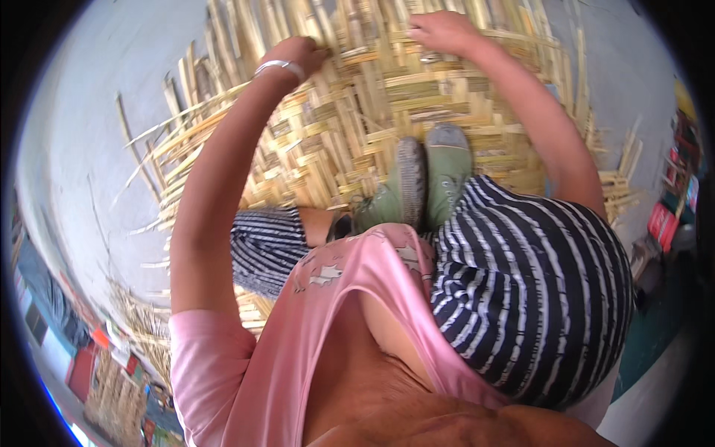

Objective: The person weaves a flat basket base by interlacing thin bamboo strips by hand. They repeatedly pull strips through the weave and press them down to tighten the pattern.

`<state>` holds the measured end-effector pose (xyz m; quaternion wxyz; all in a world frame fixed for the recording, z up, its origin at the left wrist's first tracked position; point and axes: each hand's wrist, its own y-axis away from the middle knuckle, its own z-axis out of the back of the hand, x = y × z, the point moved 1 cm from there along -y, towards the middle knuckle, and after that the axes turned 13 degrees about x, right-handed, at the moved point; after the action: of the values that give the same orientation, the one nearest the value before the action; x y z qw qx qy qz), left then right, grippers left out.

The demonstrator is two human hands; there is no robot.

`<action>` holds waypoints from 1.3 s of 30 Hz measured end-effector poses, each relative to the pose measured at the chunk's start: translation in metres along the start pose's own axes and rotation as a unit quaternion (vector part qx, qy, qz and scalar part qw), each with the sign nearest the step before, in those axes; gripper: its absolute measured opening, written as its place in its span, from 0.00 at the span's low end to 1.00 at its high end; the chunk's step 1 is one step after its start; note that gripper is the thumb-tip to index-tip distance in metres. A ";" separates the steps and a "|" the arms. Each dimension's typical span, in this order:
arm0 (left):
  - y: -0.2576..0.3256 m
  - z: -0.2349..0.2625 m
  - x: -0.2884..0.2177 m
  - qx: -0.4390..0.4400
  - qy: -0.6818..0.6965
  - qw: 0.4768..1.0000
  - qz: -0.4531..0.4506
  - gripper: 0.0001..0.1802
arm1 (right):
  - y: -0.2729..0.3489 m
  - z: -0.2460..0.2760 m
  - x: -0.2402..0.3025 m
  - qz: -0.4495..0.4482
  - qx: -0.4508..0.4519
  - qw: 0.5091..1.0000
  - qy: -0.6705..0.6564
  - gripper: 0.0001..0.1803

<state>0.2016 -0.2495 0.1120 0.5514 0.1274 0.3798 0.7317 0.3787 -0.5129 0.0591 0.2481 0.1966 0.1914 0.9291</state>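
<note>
A partly woven mat of flat, straw-coloured reed strips spreads over the floor in front of me. Near its far side, my left hand, with a pale bangle at the wrist, is closed with curled fingers on a strip among the upright strips. Farther right and slightly higher, my right hand pinches a strip between bent fingers. A crosswise strip runs over the uprights between the hands. The fingertips are small and partly hidden, so the exact grip is unclear.
My green shoes rest on the mat, between my bent knees. Loose strip ends stick out at the left edge. More loose reeds lie on the grey floor at lower left. Mixed items, one of them a red object, stand along the right.
</note>
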 end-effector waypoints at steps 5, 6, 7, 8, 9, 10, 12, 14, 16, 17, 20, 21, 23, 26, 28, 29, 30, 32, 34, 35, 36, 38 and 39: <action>0.040 0.007 -0.003 -0.008 -0.069 0.996 0.049 0.25 | 0.011 0.000 0.025 -0.031 -0.051 0.998 -0.021 0.25; 0.049 0.009 -0.005 -0.019 -0.095 0.994 0.052 0.24 | 0.010 -0.002 0.025 -0.030 -0.064 0.997 -0.028 0.25; 0.059 0.012 -0.011 -0.010 -0.140 0.988 0.069 0.22 | 0.011 -0.004 0.024 -0.029 -0.077 0.996 -0.035 0.26; 0.071 0.020 -0.021 0.000 -0.186 0.979 0.087 0.19 | 0.011 -0.007 0.022 -0.027 -0.089 0.995 -0.043 0.26; 0.087 0.027 -0.032 -0.007 -0.206 0.974 0.094 0.18 | 0.011 -0.007 0.020 -0.026 -0.096 0.994 -0.037 0.29; 0.101 0.032 -0.043 -0.013 -0.222 0.970 0.099 0.16 | 0.010 -0.008 0.017 -0.029 -0.095 0.994 -0.039 0.29; 0.118 0.033 -0.059 -0.029 -0.251 0.963 0.096 0.14 | 0.009 -0.009 0.015 -0.029 -0.094 0.994 -0.044 0.30; 0.128 0.033 -0.067 -0.049 -0.275 0.957 0.076 0.13 | 0.008 -0.002 0.016 -0.051 -0.049 0.996 -0.058 0.30; 0.116 0.029 -0.062 -0.027 -0.271 0.957 0.100 0.11 | 0.006 0.001 0.019 -0.060 -0.031 0.996 -0.063 0.31; 0.113 0.029 -0.062 -0.015 -0.263 0.958 0.110 0.11 | 0.005 0.000 0.021 -0.060 -0.033 0.996 -0.062 0.31; 0.083 0.021 -0.042 -0.026 -0.225 0.969 0.101 0.13 | 0.005 -0.003 0.016 -0.050 -0.050 0.995 -0.065 0.31; 0.073 0.020 -0.039 -0.021 -0.198 0.975 0.098 0.15 | 0.005 -0.005 0.013 -0.039 -0.062 0.995 -0.072 0.32; 0.046 0.014 -0.018 -0.006 -0.114 0.990 0.088 0.20 | 0.001 -0.005 0.008 -0.050 -0.024 0.997 -0.047 0.31; 0.018 0.000 0.007 -0.004 0.033 0.998 0.052 0.22 | 0.006 0.006 0.007 -0.050 -0.012 0.998 -0.041 0.26; 0.009 -0.013 0.023 -0.035 0.057 0.997 0.041 0.22 | 0.015 0.020 0.020 -0.043 0.003 0.994 -0.097 0.19; 0.010 -0.011 0.020 -0.024 0.055 0.997 0.039 0.22 | 0.017 0.022 0.019 -0.041 0.007 0.997 -0.062 0.18; 0.010 -0.008 0.016 -0.013 0.053 0.998 0.037 0.21 | 0.018 0.024 0.018 -0.039 0.011 0.999 -0.026 0.17; 0.008 -0.004 0.011 0.000 0.009 0.999 0.033 0.20 | 0.015 0.019 0.010 -0.032 0.011 0.999 0.032 0.21; -0.001 0.002 0.004 0.003 -0.074 0.997 0.025 0.19 | 0.002 0.006 -0.008 -0.026 0.004 0.997 0.077 0.29; 0.003 0.006 -0.001 0.011 -0.112 0.993 0.039 0.19 | 0.004 0.016 0.005 -0.031 0.020 0.995 0.091 0.25; 0.006 0.011 -0.008 -0.003 -0.125 0.992 0.026 0.18 | 0.004 0.015 0.003 -0.011 0.000 0.995 0.099 0.24; 0.008 0.019 -0.023 -0.032 -0.150 0.988 0.002 0.17 | 0.006 0.018 0.001 0.030 -0.039 0.992 0.115 0.22; 0.003 0.022 -0.033 -0.048 -0.106 0.993 0.004 0.16 | 0.008 0.022 0.004 0.053 -0.069 0.984 0.156 0.19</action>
<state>0.2250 -0.2705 0.1364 0.5909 0.1793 0.2832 0.7338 0.3822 -0.5115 0.0833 0.1789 0.0417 0.1523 0.9711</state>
